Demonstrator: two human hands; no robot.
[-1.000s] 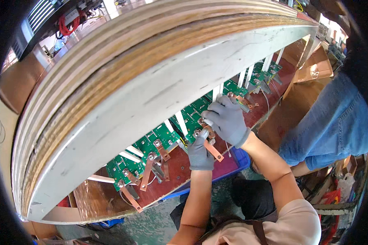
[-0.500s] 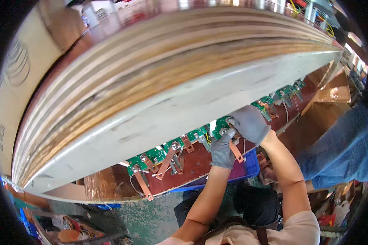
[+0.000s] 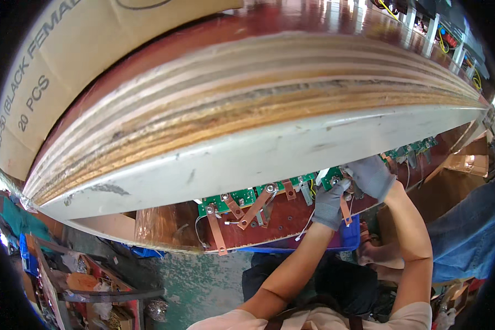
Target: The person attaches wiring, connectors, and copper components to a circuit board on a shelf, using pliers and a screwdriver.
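Observation:
Both my hands wear grey gloves and meet at one green circuit board (image 3: 330,177) under the overhanging shelf edge. My left hand (image 3: 330,205) is closed, its thumb and fingertips pinched at the board's near side; what they hold is too small to make out. Just right of it, my right hand (image 3: 372,177) curls over the board's right part, fingertips mostly hidden. From between the hands a copper strip (image 3: 345,212) hangs toward the front edge. More green boards (image 3: 239,198) with bolted copper strips (image 3: 216,234) and metal brackets stand in a row to the left, on a dark red board (image 3: 286,217).
A thick layered wooden shelf edge with a pale front face (image 3: 247,170) hangs over the work. A large cardboard box (image 3: 93,60) stands upper left. Below is a blue bin (image 3: 349,234). Another person's jeans-clad leg (image 3: 462,225) is at the right. A cluttered rack (image 3: 93,291) stands lower left.
The whole view has shifted, so the boards and hands appear farther right and more of the cardboard box shows. Both hands stay at the same board, with little change in their grip.

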